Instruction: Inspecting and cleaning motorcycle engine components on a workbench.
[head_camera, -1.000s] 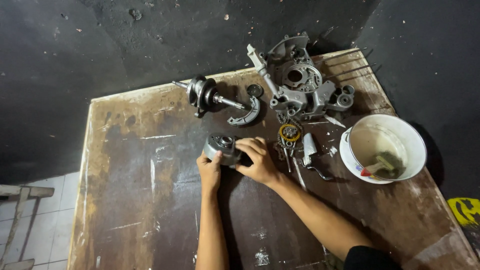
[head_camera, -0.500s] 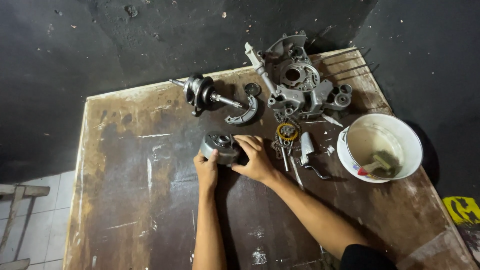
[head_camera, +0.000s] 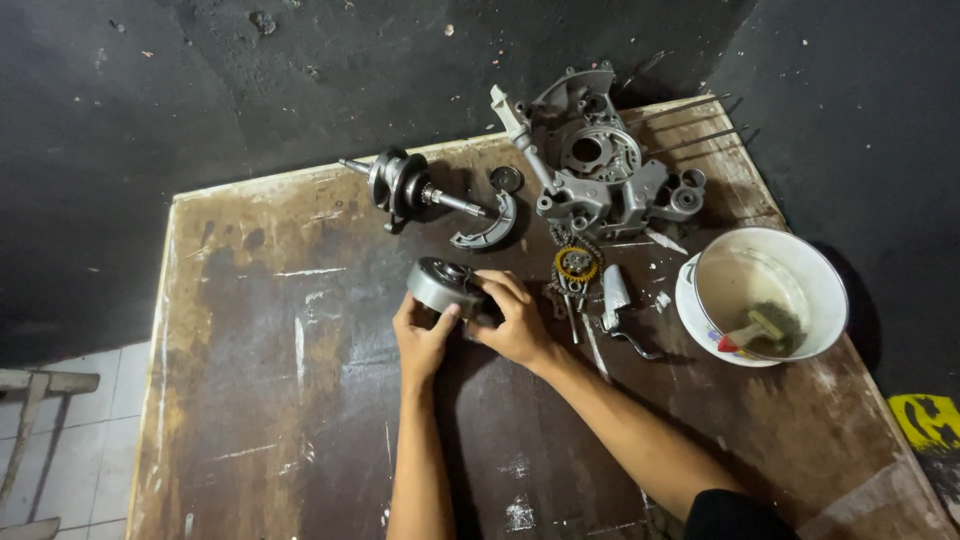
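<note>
Here, round metal drum (head_camera: 440, 283) gripped between left hand (head_camera: 422, 340), right hand (head_camera: 515, 320)

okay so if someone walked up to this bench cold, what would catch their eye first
Both hands, the left hand and right hand, grip a round grey metal drum mid-table. Behind them, at the far edge of the stained wooden table, lie a crankshaft and an engine case. To the right stands a white bucket with a brush inside.

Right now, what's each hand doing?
Left hand: closed on the round metal drum.
Right hand: closed on the same drum's other side.
</note>
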